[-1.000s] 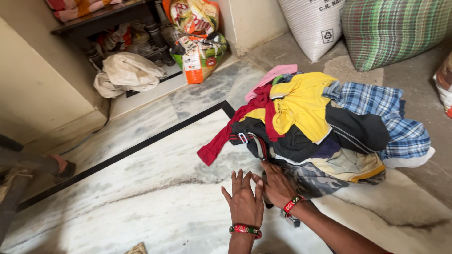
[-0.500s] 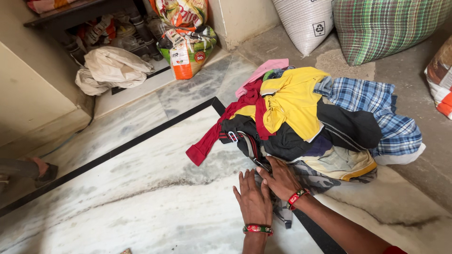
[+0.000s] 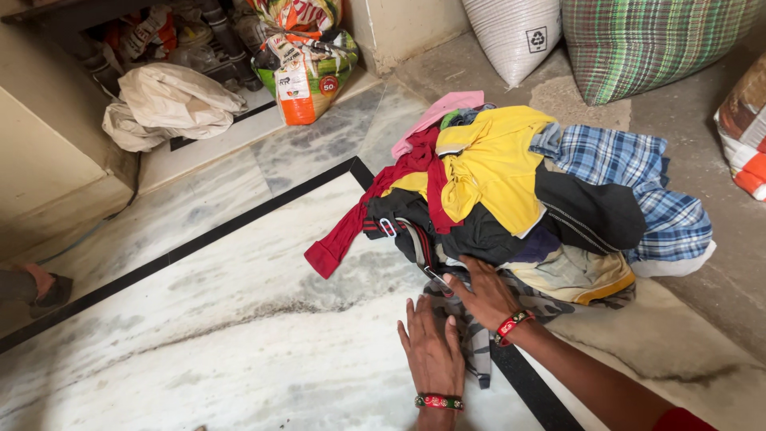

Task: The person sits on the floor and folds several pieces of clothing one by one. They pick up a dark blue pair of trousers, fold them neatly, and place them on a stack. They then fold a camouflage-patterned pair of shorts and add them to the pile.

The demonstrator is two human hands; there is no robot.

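Camouflage cloth [image 3: 479, 335] lies flat under both hands [image 3: 435, 351], seemingly ungripped.

We see a pale marble floor [image 3: 239, 335] crossed by a black inlay strip [image 3: 183, 251], meeting a cream wall [image 3: 48, 152]. Farther back lie rough grey concrete [image 3: 702, 120], a white sack [image 3: 515, 32], a checked green bag [image 3: 654, 40] and a dark shelf [image 3: 80, 12].
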